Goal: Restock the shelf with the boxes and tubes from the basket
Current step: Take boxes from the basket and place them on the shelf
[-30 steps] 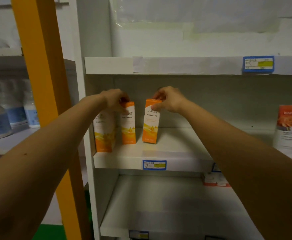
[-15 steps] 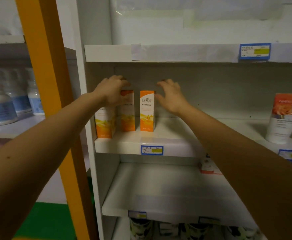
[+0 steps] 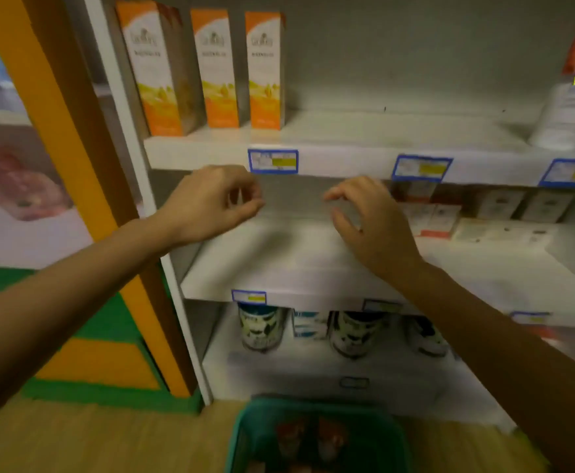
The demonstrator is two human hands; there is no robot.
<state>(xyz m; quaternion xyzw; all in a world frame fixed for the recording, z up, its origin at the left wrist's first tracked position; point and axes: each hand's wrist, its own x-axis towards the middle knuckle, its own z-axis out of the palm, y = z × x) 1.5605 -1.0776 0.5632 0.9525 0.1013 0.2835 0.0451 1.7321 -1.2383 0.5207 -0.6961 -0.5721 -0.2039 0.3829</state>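
"Basket location, quick?" the checker pings.
"Straight below both hands and back toward me, out in front of the shelf. It's green, with reddish items inside, too blurred to call box or tube," I type.
"Hands?"
"Left hand loosely curled, nothing in it. Right hand fingers relaxed and apart, also empty. Both hover before the bare board, touching nothing."
"Which goes first?"
"My guess is the right one. I read the basket as under the gap between them, slightly on the right hand's side. The reach is down and back."
"Item axis?"
"Seems lengthwise toward the shelf, but I can't confirm through the blur."
"Stocked?"
"Three orange boxes upright, above the left hand."
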